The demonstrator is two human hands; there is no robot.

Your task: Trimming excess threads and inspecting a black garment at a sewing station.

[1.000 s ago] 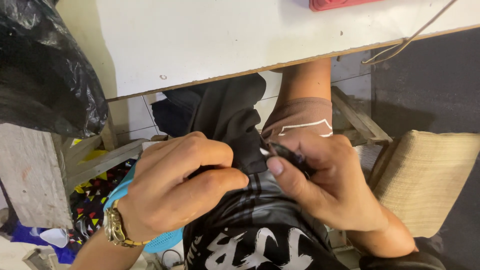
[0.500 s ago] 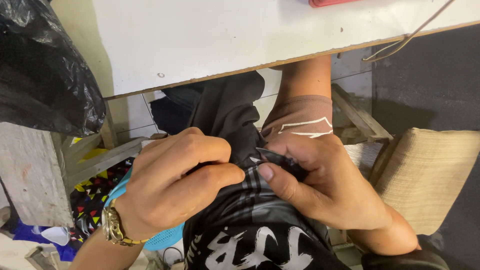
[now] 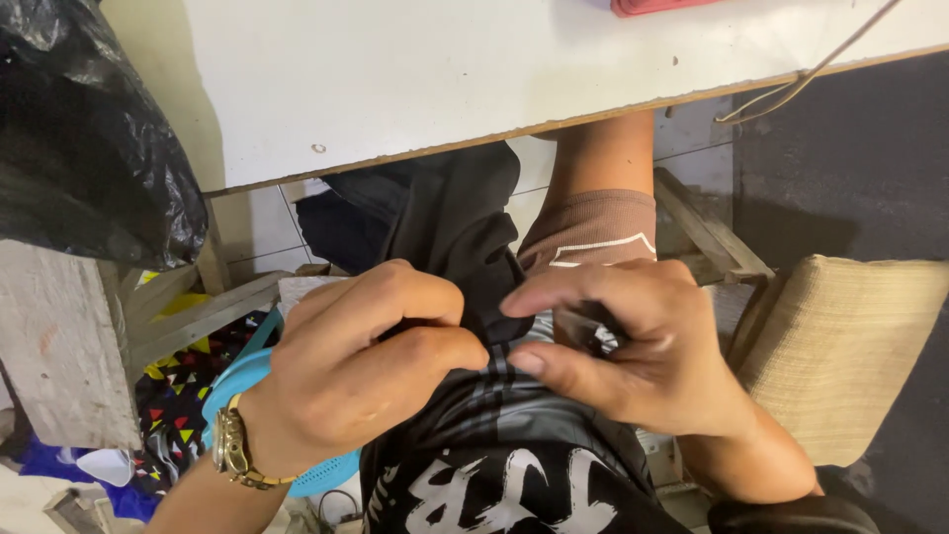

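Observation:
My left hand (image 3: pixel 361 371), with a gold watch on the wrist, is closed on a fold of black cloth (image 3: pixel 465 222) in my lap. My right hand (image 3: pixel 633 346) pinches the same black cloth just to the right, thumb and fingers pressed together; the two hands almost touch. The cloth hangs down from under the white table (image 3: pixel 474 79) and runs onto a black shirt with white print (image 3: pixel 504 489). What lies between the right fingers is hidden.
A black plastic bag (image 3: pixel 84 148) sits at the upper left over a wooden frame (image 3: pixel 69 346). A light blue basket (image 3: pixel 247 381) and patterned cloth lie below left. A woven seat cushion (image 3: pixel 840 346) is at the right. A wire (image 3: pixel 811 74) hangs off the table edge.
Both hands have shifted slightly up and together on the cloth; the right hand's fingers have curled over the fold, covering the dark bit it pinched before.

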